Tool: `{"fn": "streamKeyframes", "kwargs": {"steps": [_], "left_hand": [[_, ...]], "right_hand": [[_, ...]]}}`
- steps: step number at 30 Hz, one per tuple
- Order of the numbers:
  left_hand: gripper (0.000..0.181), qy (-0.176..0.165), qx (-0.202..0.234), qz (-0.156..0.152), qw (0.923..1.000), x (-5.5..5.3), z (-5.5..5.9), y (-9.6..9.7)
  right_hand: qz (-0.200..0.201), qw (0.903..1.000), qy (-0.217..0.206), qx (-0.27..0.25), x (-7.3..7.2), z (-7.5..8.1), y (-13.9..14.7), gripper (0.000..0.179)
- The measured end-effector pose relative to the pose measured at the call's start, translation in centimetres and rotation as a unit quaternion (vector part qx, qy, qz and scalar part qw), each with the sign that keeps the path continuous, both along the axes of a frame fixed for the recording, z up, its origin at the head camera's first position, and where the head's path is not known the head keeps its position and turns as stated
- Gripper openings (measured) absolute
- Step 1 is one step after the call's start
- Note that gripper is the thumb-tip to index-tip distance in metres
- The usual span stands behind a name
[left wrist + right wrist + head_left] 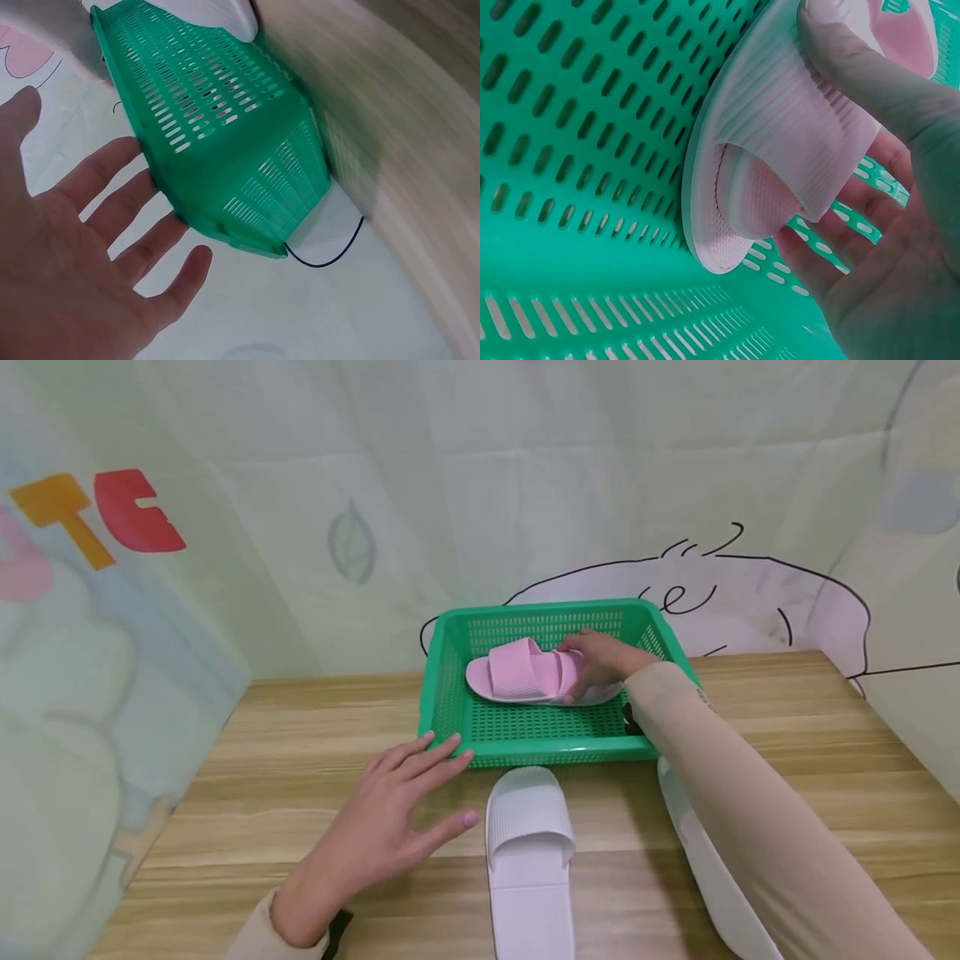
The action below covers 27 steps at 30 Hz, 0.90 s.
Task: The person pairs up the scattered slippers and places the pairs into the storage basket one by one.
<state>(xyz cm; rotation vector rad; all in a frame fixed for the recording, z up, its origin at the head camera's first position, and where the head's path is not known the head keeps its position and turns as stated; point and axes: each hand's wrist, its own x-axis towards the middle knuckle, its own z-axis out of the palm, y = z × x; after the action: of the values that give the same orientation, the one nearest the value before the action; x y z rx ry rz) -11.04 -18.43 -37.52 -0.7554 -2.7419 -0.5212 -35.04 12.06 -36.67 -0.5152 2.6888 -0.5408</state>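
Observation:
A pair of pink slippers (516, 670) lies nested together inside the green plastic basket (555, 748). Reaching into the basket, my right hand (606, 658) grips the pair near its right end. In the right wrist view its thumb lies over a ribbed pink strap (795, 112), with the fingers on the other side. My left hand (378, 818) is spread, its fingertips at the basket's front left rim; the left wrist view shows straight fingers (97, 169) against that rim.
A white slipper (529, 835) lies on the wooden table (322, 718) in front of the basket. Another white slipper (712, 877) lies to its right, partly hidden under my right forearm. Behind the basket stands a printed cloth backdrop (450, 485).

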Motion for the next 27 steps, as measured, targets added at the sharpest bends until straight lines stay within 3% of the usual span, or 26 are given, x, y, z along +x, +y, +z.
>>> {"fn": "streamKeyframes", "kwargs": {"steps": [10,19,27], "left_hand": [[0.065,-0.012,-0.006,0.01,0.9999,-0.1,0.62,0.08],[0.059,-0.001,0.009,0.018,0.9998,-0.2,0.76,0.31],[0.053,-0.01,0.016,0.025,0.9995,-0.23,0.93,0.69]], "right_hand": [[-0.014,0.9999,-0.006,-0.004,0.08,0.08,-0.52,0.084],[-0.02,0.9998,-0.004,0.003,0.26,0.0,-0.79,0.087],[-0.01,0.9981,-0.009,0.06,0.69,0.57,-0.44,0.099]]}}
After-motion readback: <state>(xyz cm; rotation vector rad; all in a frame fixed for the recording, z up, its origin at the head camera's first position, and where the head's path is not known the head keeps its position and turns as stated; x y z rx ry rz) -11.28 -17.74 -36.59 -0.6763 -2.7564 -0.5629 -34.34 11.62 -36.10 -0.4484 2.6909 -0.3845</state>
